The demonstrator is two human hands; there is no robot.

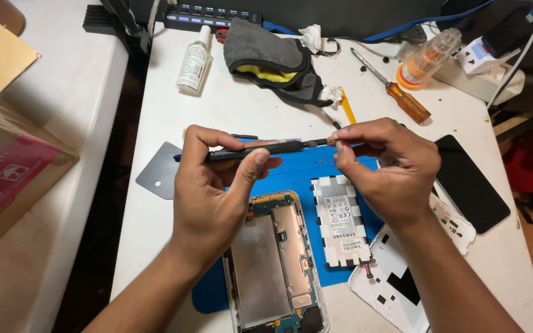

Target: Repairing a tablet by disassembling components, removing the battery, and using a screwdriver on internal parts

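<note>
While the left hand clasps the slim black precision screwdriver level above the blue rubber work mat, the right hand pinches its metal tip, best kept steady and straight over the opened tablet.

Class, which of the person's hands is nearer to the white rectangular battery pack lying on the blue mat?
Right. The right hand hovers just above the white rectangular battery pack; the left hand is farther left, over the opened device.
</note>
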